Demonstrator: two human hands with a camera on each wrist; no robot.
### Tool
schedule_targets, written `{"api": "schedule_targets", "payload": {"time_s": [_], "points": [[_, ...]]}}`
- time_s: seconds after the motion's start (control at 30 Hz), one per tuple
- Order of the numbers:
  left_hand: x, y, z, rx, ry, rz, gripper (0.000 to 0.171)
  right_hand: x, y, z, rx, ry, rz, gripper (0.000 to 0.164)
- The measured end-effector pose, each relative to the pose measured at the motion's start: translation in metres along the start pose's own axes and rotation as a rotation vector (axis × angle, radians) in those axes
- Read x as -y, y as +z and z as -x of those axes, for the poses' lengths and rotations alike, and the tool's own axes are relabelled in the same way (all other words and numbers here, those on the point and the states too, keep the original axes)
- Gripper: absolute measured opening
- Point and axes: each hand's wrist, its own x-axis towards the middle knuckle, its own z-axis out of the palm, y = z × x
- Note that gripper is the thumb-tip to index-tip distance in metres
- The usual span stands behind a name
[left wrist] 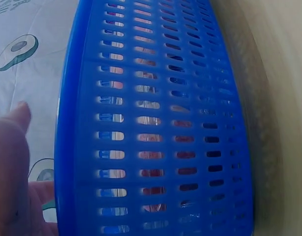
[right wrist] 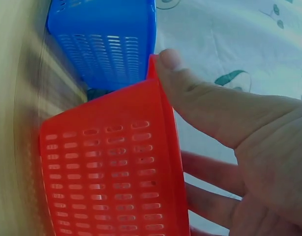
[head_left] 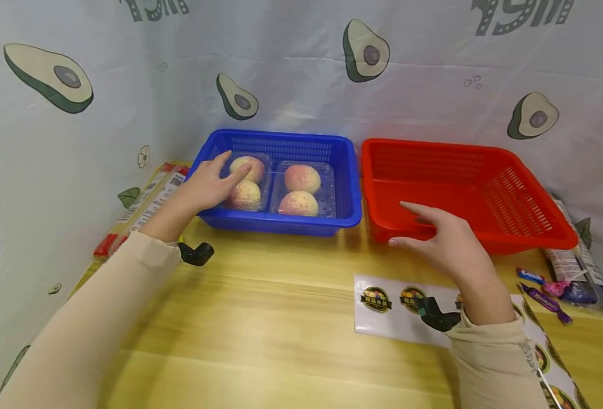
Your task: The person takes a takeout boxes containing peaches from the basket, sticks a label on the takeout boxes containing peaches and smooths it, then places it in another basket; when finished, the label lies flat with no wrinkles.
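Blue plastic dominates the head view's middle: the blue basket (head_left: 281, 225) stands on the table (head_left: 260, 329), with the left pack (head_left: 245, 196) and right pack (head_left: 301, 179) inside, two peach-like fruits showing in each. The left grip (head_left: 209, 186) is released, fingers extended above the left pack; the right grip (head_left: 452, 244) is released too, thumb and fingers parted at the red basket (head_left: 434, 146). The work looks to be at an early point: neither pack is held, and any lifting is still undone. The right forearm covers part of the sticker sheet (head_left: 395, 313).

In the left wrist view, the blue basket's slotted wall hides most of the inside; pinkish patches show through, and the left grip is cut off at the edge. Whether it touches the pack, I cannot tell.

In the right wrist view, the red basket's wall obscures its interior. The right thumb appears beside the rim, contact uncertain; the lower fingers are cut off.
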Motion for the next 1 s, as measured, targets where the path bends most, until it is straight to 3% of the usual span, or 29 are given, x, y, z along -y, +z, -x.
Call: {"api": "schedule_targets", "payload": {"time_s": [0.37,0.73,1.0], "points": [[0.001,0.001,-0.01,0.047,-0.032,-0.021,0.099,-0.006,0.002,0.0,-0.006,-0.081,-0.046,0.06],[0.001,0.006,-0.024,0.243,-0.096,0.041,0.102,-0.008,0.003,0.0,-0.04,-0.096,-0.051,0.053],[0.006,0.005,-0.033,0.388,-0.192,0.266,0.109,-0.007,0.007,-0.001,-0.045,-0.114,-0.082,0.043]]}}
